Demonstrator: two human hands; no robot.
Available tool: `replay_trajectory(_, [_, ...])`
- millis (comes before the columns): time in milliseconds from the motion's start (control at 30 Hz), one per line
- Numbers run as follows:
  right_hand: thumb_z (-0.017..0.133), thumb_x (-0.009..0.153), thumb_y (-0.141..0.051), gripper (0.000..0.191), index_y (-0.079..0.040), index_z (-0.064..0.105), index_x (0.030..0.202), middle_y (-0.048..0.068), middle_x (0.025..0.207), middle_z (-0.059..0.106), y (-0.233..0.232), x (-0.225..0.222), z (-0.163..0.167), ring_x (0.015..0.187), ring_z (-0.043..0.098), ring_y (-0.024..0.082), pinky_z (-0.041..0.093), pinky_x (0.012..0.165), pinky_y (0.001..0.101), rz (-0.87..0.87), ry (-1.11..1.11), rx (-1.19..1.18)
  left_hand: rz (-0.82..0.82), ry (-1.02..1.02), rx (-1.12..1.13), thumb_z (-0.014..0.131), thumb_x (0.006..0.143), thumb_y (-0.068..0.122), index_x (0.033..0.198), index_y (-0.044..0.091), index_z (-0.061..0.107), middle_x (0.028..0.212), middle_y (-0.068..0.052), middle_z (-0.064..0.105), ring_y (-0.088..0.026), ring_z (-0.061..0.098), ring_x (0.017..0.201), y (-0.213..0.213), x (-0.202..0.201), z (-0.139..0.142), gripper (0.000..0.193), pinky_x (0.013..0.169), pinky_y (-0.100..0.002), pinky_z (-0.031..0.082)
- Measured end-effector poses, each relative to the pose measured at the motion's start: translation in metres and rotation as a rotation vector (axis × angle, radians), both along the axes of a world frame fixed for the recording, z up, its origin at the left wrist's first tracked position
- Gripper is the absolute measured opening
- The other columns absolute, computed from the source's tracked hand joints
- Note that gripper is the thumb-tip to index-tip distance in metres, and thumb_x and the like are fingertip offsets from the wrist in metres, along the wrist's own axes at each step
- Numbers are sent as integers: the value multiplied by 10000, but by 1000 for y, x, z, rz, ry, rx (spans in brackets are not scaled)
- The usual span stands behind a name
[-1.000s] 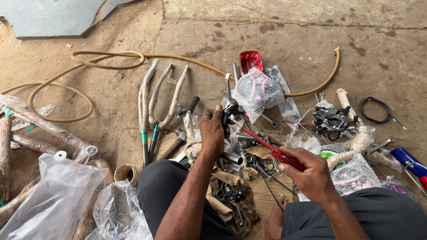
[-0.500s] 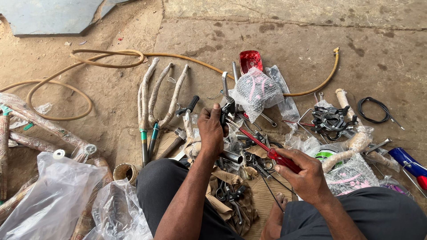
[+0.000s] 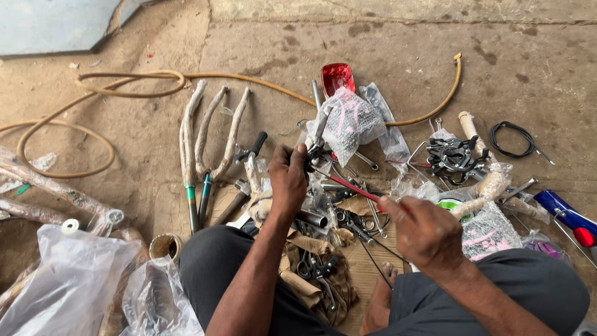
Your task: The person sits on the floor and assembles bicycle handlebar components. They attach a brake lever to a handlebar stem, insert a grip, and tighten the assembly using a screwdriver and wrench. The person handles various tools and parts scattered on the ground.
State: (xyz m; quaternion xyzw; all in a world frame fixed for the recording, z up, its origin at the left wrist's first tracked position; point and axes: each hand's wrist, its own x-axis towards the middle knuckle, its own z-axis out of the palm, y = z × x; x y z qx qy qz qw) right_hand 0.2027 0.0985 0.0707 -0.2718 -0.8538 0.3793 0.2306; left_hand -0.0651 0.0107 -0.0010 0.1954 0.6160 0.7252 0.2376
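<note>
1. Left hand (image 3: 288,180) pinches a small black part (image 3: 313,152); right hand (image 3: 426,233) grips a red-handled screwdriver (image 3: 354,188) tipped into it.
2. Part sits just below the red reflector (image 3: 337,77), looks mid-fastening, loose parts still around.

you're working in soft, even daylight; nothing casts a hard shadow, only faint dark patches under your legs and the heaped parts. the concrete floor (image 3: 510,56) reads bright and flat. small glare spots sit on the red reflector (image 3: 337,78) and the clear plastic bags (image 3: 68,280). focus is sharp across the middle, with slight wide-angle stretch toward the corners and no motion blur.
</note>
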Motion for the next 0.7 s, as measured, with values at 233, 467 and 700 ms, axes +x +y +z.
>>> replay_trajectory(233, [623,957,-238,465,28,636,1338,152,944,773,10,14,-13,671,703,203,581,516,309,-102,59,-1134,24,137,-94,607,1049,273,801,74,499,650,-11,539,-85,471,549,-4,3,-5,337,429,-274,365])
replay_trajectory(467, [713,894,-83,317,29,687,1190,116,920,751,-8,4,0,723,710,196,591,610,309,-110,36,-113,32,156,-117,595,1048,275,820,81,539,703,-16,604,-90,544,595,-1,-1,-2,305,470,-275,450])
replay_trajectory(700, [725,859,-119,418,-125,685,1275,69,927,799,6,-6,21,690,677,160,540,551,273,17,-268,-537,71,146,-164,655,1035,283,810,33,559,680,-22,566,-101,484,612,-3,-1,-9,349,505,-301,400])
